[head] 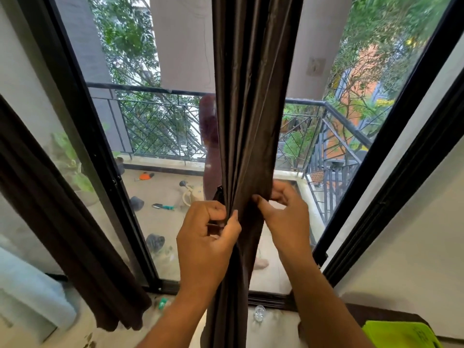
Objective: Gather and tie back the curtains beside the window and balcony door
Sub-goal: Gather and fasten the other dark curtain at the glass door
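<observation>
Both hands work at the gathered curtain (pixel 247 136) in front of the balcony door glass: the left hand (pixel 209 237) pinches its folds, the right hand (pixel 286 212) curls fingers behind, and a good tie needs folds held tight together.

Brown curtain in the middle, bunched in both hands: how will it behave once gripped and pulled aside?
Likely floppy: the brown curtain hangs in long soft folds and pinches narrow where the left hand and right hand squeeze it. Its sheen suggests smooth fabric, so folds may slip out of a loose grip. Probably light, since fingers alone hold the bunch.
</observation>
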